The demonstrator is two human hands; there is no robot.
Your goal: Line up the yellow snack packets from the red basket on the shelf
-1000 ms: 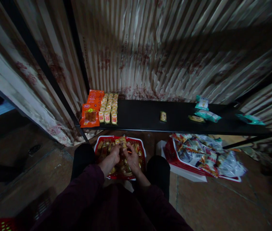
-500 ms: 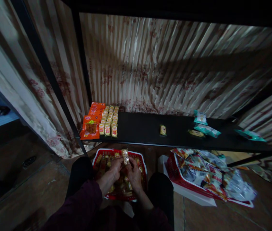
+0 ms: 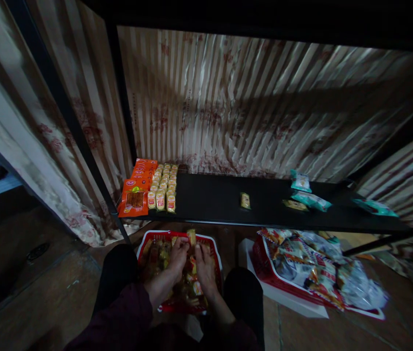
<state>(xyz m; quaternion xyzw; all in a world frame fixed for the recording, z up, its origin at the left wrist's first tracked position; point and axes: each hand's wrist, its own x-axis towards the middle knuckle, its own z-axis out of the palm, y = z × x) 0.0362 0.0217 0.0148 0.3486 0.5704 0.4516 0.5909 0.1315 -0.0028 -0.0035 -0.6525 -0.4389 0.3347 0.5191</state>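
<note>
Between the fingertips of my left hand [image 3: 178, 256] and my right hand [image 3: 204, 268] is a small yellowish wrapped snack [image 3: 191, 236], held upright. Both hands are closed at the fingertips, and the fingers hide its lower part. They are over a red basket with a white rim [image 3: 219, 256], which stands on the floor between my knees. Inside lie many loose small wrapped snacks [image 3: 196, 287], some with red and white labels. Beyond the basket, rows of similar yellow snacks [image 3: 160, 190] stand on a black shelf [image 3: 206, 195].
Orange snack packets [image 3: 135, 195] occupy the shelf's left end. One yellow snack [image 3: 245, 201] lies mid-shelf; teal packets [image 3: 310, 200] are to the right. A second red basket [image 3: 261, 263] holds bagged snacks [image 3: 301, 258]. A black post [image 3: 71, 131] rises at the left, before striped curtains [image 3: 206, 107].
The held snack has turned from a shiny wrapper side to a plainer yellowish side. My hands stay over the basket, and the whole view has shifted slightly.
</note>
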